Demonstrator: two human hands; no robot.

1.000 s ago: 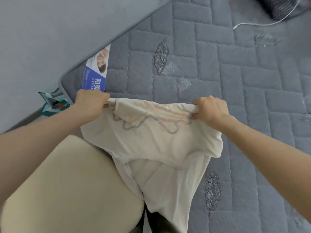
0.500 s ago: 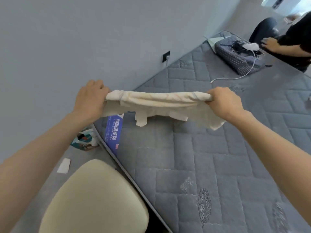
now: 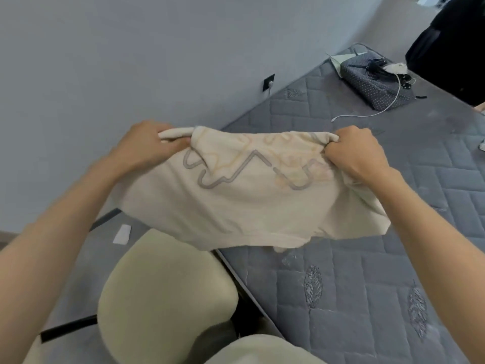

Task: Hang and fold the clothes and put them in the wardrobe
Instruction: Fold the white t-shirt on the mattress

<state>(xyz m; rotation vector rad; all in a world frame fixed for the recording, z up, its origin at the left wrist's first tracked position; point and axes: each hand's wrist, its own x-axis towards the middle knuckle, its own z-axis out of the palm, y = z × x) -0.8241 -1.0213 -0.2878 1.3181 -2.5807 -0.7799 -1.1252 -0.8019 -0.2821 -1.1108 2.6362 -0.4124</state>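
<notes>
A cream T-shirt point(image 3: 252, 203) with a grey and pale orange line print is stretched out in the air between my hands, above the near edge of the grey quilted mattress point(image 3: 367, 298). My left hand point(image 3: 147, 145) grips its top left corner with curled fingers. My right hand point(image 3: 354, 153) grips the bunched top right corner. The shirt's lower part billows toward me and hangs free, not touching the mattress. No wardrobe or hanger is in view.
A cream chair seat point(image 3: 162, 298) sits below the shirt, beside the mattress edge. A dark dotted bag point(image 3: 375, 82) with a white cable point(image 3: 367, 115) lies at the far end. A person in black point(image 3: 451, 48) stands at the top right. The wall carries a socket point(image 3: 269, 82).
The shirt was flicked up from hanging low to a flat band at arm height; now its body swings down and toward me, print facing up. Both hands kept their hold.
</notes>
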